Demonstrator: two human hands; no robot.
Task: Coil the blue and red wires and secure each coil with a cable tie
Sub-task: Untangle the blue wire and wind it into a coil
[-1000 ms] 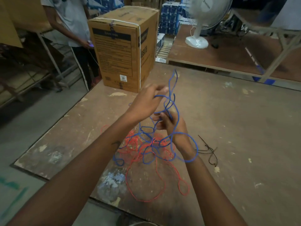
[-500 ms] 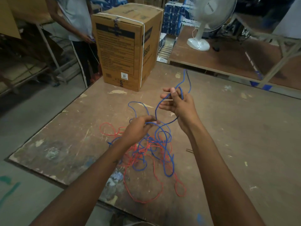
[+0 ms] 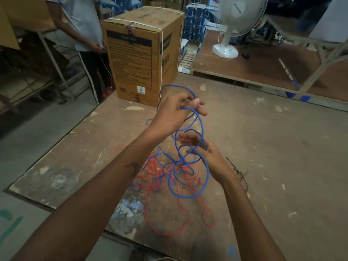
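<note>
My left hand [image 3: 174,112] is raised above the table and pinches the blue wire [image 3: 202,129] between thumb and fingers. Loops of that wire hang down from it. My right hand [image 3: 207,157] is lower and nearer, its fingers curled through the blue loops and gripping a strand. The rest of the blue wire lies tangled with the red wire [image 3: 148,213] on the worn wooden table [image 3: 273,166]. Black cable ties [image 3: 241,173] lie on the table just right of my right wrist, partly hidden by it.
A tall cardboard box [image 3: 139,59] stands at the table's far left corner. A person in a light shirt [image 3: 82,25] stands behind it. A white fan [image 3: 235,25] sits on another table at the back right. The table's left edge drops to the floor.
My left hand rose from low over the tangle to high, drawing blue wire up. My right hand dropped from the upper position to lower, now inside the loops.
</note>
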